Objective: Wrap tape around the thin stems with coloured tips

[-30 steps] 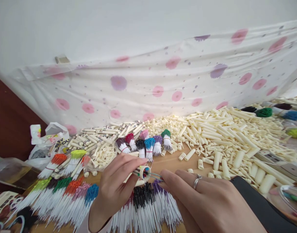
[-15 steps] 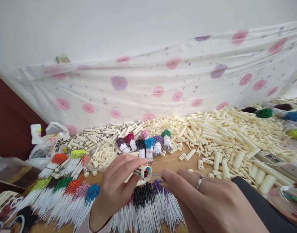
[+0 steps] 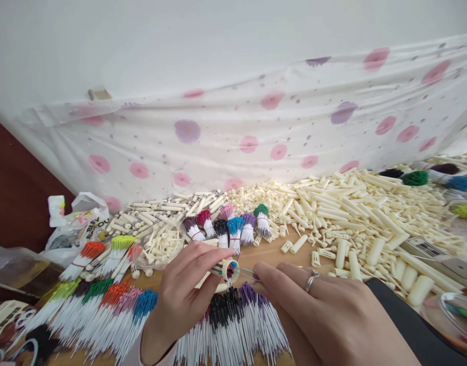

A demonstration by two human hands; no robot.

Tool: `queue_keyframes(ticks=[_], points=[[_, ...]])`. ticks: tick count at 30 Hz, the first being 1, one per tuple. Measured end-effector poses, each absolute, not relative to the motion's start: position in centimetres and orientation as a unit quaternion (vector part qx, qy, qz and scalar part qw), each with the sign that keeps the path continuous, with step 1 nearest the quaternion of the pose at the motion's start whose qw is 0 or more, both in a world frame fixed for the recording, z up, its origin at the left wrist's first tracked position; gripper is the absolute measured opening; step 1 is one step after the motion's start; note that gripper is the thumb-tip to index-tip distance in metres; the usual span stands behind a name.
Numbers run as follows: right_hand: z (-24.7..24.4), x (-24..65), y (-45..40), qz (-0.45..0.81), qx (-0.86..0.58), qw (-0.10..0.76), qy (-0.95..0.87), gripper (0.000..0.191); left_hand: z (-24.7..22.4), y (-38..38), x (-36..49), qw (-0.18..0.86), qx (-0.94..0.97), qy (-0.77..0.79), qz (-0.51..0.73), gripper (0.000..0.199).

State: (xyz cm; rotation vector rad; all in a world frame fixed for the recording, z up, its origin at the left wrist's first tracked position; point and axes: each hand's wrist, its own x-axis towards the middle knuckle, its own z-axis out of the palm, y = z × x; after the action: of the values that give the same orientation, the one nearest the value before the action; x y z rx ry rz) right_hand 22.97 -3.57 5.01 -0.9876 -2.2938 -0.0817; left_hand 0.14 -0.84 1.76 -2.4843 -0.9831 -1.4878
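Note:
My left hand (image 3: 183, 292) pinches a cream plastic tube (image 3: 231, 271) near the lower middle, its open round end facing right. Small coloured tips, red, blue and green, show inside the opening. My right hand (image 3: 325, 310), with a ring on one finger, grips a thin metal tool (image 3: 249, 274) whose two prongs reach to the tube's mouth. Below the hands lie black-tipped sticks (image 3: 224, 310) and purple-tipped sticks (image 3: 252, 300) with white stems.
Cream plastic parts (image 3: 332, 198) are heaped along the back. Tied bundles (image 3: 235, 229) stand behind the hands. Coloured-tip sticks (image 3: 119, 305) fan out at left. A black flat object (image 3: 409, 325) and a clear round container (image 3: 457, 315) lie at right.
The tool's prongs look more spread at the tube's mouth, and my right hand has shifted very slightly. My left hand and the tube have barely moved.

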Motion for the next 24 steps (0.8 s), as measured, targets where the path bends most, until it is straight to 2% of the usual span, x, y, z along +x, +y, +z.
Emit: queue_keyframes(ticks=[17,24], points=[[5.21,22.54,-3.37,-0.051,-0.379,0.296,-0.875,0.033,1.54,-0.96,0.12,0.071,-0.817,-0.341,-0.459,0.025],[5.49,22.67,-3.30,-0.078,-0.361,0.289,-0.883,0.043,1.87,-1.10,-0.01,0.021,-0.821,-0.340,-0.457,0.023]])
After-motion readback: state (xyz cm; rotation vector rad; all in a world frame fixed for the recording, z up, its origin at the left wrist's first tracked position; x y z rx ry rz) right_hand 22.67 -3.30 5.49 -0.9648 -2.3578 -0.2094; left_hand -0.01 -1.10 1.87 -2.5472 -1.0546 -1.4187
